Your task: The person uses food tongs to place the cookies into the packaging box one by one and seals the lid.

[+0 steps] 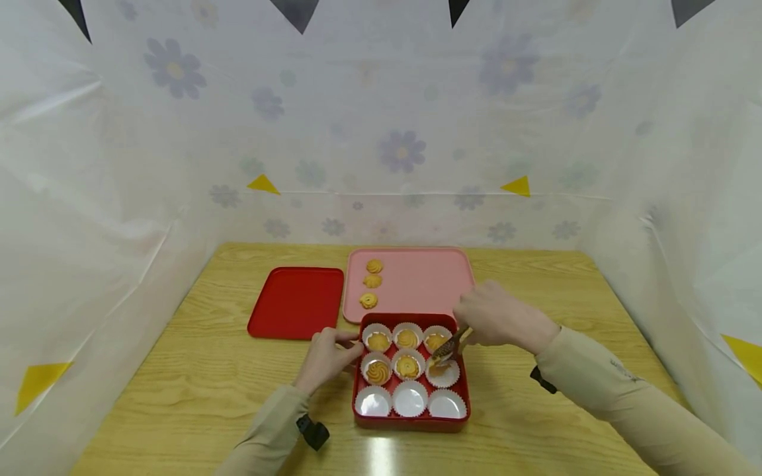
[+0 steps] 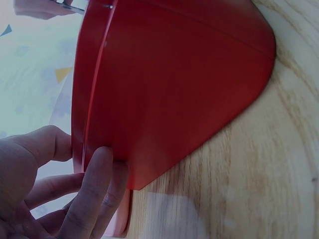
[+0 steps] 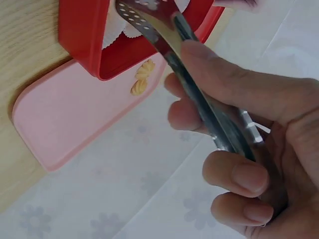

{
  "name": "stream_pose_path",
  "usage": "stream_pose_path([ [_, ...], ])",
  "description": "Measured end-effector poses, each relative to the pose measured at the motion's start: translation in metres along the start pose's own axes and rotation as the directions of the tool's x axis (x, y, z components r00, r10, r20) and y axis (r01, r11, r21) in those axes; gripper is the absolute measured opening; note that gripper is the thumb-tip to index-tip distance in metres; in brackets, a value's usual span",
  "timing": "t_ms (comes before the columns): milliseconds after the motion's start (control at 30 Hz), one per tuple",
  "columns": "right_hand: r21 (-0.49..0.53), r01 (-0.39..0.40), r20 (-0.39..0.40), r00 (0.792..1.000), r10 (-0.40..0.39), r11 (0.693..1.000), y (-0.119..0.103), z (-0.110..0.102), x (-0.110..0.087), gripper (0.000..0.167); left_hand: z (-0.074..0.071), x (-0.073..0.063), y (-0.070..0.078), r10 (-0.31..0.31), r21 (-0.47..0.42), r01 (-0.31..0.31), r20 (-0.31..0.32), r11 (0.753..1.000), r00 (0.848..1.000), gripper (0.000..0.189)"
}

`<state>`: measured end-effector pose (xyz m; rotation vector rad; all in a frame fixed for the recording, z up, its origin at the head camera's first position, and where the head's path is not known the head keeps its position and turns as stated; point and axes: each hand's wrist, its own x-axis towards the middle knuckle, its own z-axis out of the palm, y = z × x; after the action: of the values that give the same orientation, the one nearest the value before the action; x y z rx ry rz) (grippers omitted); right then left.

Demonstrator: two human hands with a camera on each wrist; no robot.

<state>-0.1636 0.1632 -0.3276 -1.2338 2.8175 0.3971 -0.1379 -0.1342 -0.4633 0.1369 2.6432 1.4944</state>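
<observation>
A red square box (image 1: 411, 424) holds white paper cups in rows of three. Piped cookies (image 1: 407, 366) sit in the back row and in the left and middle cups of the middle row. My left hand (image 1: 329, 359) holds the box's left wall near its far corner, thumb at the rim and fingers against the outside in the left wrist view. My right hand (image 1: 495, 316) grips metal tongs (image 3: 199, 94) with perforated heads. Their tips are down in the middle row's right cup (image 1: 443, 379), at a cookie they partly cover. Front-row cups (image 1: 409, 398) show bare white bottoms.
A pink tray (image 1: 425, 277) lies behind the box, with three cookies (image 1: 372, 281) in a line along its left side. Left of it is a flat red tray or lid (image 1: 297, 304). Flower-printed sheeting (image 1: 401, 152) surrounds the wooden table (image 1: 196, 377).
</observation>
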Motion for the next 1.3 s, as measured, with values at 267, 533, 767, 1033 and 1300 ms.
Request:
stream_pose_path([
  [267, -0.182, 0.053, -0.208, 0.974, -0.091, 0.982, -0.004, 0.021, -0.02, 0.026, 0.0, 0.0, 0.0, -0.004, -0.013, 0.004, 0.009, 1.0, 1.0, 0.031],
  [533, -0.244, 0.069, -0.281, 0.95, -0.138, 0.967, -0.003, 0.033, -0.031, 0.02, 0.0, 0.0, -0.001, -0.015, 0.009, 0.015, 0.003, 1.0, 1.0, 0.031],
  [767, -0.278, 0.065, -0.332, 0.93, -0.159, 0.958, -0.001, 0.043, -0.036, 0.018, 0.0, 0.001, -0.001, -0.013, 0.006, 0.013, 0.003, 1.0, 1.0, 0.031],
  [1033, -0.31, 0.052, -0.345, 0.924, -0.164, 0.949, -0.001, 0.05, -0.038, 0.021, 0.0, 0.001, 0.0, -0.01, 0.03, 0.011, -0.009, 0.999, 1.0, 0.03],
  [1300, -0.301, 0.056, -0.313, 0.937, -0.154, 0.952, -0.004, 0.044, -0.04, 0.021, 0.0, 0.001, 0.0, -0.003, 0.037, 0.004, -0.013, 0.999, 1.0, 0.03],
])
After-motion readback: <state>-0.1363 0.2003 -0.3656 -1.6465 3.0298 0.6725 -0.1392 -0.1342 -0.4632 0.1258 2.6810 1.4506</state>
